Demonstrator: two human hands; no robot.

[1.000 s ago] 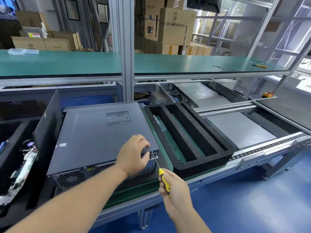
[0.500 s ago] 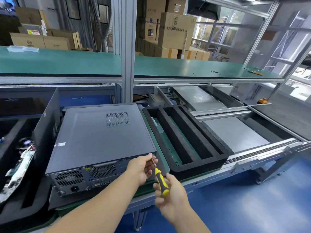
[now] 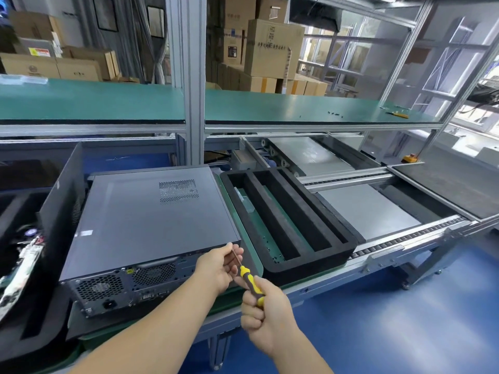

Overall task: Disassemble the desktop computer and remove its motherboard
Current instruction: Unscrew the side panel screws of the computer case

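At my nine o'clock a detached side panel (image 3: pixel 63 195) stands on edge beside a black foam tray (image 3: pixel 16 265) holding boards and cables. The desktop computer (image 3: pixel 151 225) lies flat at my eleven o'clock, cover on, its long axis running away from me toward twelve, rear panel with fan grilles facing me. My left hand (image 3: pixel 218 265) sits at the rear right corner of the case, fingers pinching the shaft of the screwdriver (image 3: pixel 249 279) near its tip; whether the tip carries a screw I cannot tell. My right hand (image 3: pixel 266 317) grips the yellow-black handle, below and right of the left. The left hand is nearer the case. An empty slotted tray (image 3: pixel 318 255) lies at one o'clock. Judgement: the cover fasteners at this rear edge come first; the motherboard remains enclosed.
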